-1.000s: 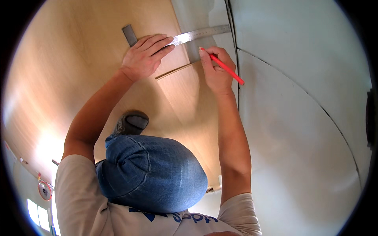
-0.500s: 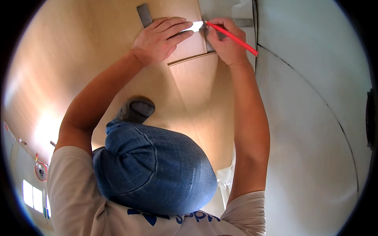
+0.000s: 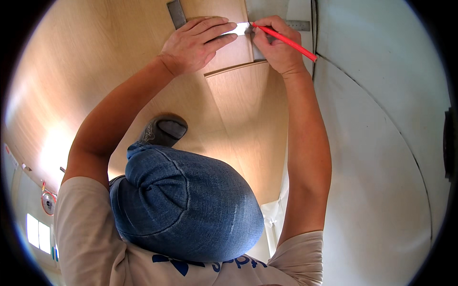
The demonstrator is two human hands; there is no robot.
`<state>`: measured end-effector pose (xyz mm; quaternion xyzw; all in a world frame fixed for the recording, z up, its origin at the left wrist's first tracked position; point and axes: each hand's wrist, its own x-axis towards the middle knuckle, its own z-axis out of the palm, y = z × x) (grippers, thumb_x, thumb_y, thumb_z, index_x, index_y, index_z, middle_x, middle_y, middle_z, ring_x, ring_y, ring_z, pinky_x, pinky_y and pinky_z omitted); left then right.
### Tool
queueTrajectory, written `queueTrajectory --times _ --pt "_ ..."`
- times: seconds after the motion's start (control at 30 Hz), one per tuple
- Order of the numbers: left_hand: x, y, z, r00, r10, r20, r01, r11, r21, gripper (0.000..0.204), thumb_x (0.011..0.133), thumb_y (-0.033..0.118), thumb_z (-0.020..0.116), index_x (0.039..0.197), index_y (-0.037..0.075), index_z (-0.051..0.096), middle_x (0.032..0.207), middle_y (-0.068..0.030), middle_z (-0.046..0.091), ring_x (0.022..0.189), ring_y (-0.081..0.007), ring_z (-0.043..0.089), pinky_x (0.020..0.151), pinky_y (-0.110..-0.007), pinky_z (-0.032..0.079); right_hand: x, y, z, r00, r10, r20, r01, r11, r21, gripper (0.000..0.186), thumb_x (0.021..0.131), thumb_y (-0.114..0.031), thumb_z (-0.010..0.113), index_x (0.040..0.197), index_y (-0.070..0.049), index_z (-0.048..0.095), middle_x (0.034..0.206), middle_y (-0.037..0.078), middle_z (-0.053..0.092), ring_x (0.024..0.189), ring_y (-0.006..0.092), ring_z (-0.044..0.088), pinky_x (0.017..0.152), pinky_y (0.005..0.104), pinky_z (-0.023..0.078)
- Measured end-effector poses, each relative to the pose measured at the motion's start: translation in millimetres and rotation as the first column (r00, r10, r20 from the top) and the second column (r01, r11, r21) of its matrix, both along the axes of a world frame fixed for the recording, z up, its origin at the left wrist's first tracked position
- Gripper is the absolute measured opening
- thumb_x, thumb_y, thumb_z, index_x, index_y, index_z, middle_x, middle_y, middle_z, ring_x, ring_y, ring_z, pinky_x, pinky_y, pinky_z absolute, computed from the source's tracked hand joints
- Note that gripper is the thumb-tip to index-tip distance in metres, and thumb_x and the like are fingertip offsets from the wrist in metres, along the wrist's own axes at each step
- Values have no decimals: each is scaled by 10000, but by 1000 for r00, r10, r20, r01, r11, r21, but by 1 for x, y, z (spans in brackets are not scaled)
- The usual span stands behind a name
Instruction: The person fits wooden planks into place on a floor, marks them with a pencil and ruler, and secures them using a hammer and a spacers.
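A red pencil is gripped in my right hand, its tip at the edge of a metal square. The thin blade of this square runs under both hands, and its broader grey arm sticks out beyond my left hand. My left hand lies over the blade with its fingers stretched out, pressing it on a light wood plank. The pencil tip is close to the plank's right end. Part of the blade between the hands shines brightly; my fingers hide the rest.
Light wood flooring spreads to the left. Another plank lies nearer me, its end edge showing. A pale wall rises close on the right. My shoe and bent knee are below my hands.
Both hands, the square and the pencil appear slightly farther right and up in the picture, along with the planks. The grips look the same.
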<state>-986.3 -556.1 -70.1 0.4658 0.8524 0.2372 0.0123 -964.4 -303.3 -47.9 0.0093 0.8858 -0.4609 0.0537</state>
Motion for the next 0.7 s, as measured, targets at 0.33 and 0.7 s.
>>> queueTrajectory --times 0.33,0.7 --pt "0 1 -2 1000 4 16 -4 1000 -7 625 742 83 713 1361 166 688 1465 10 610 1351 -208 570 1115 -392 471 -2 4 -3 998 57 -29 -55 996 66 88 865 -91 724 947 -87 695 812 74 733 686 227 688 649 337 568" --pt "-1 1 -2 1000 -10 12 10 1000 -5 656 727 99 725 1378 163 679 1469 11 605 1362 -211 558 1126 -400 465 -3 5 -4 997 52 -51 -51 999 10 65 840 -91 720 898 -88 690 784 79 714 678 268 676 645 374 567"
